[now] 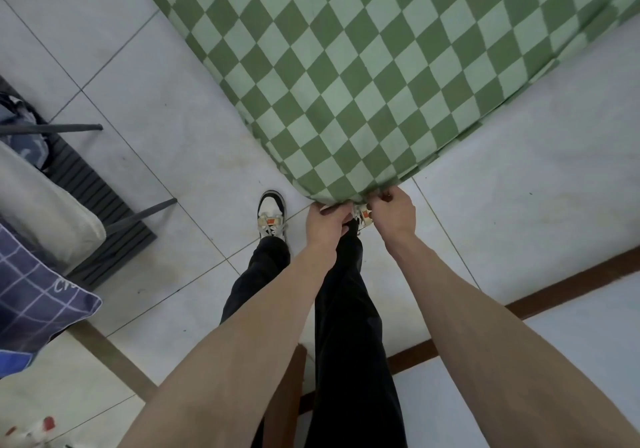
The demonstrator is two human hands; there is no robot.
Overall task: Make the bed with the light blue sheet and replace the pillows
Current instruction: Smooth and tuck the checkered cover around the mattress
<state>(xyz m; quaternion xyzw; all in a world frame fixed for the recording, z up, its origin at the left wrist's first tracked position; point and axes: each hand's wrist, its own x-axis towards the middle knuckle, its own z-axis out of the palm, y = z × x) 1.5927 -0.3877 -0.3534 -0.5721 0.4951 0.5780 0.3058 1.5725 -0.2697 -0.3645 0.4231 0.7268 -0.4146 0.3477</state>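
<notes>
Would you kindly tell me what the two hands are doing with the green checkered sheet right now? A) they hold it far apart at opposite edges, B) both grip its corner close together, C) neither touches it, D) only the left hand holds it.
B: the left hand and right hand both pinch the hanging corner of the green checkered sheet, side by side.

Green checkered sheet hangs, corner gathered low.
</notes>
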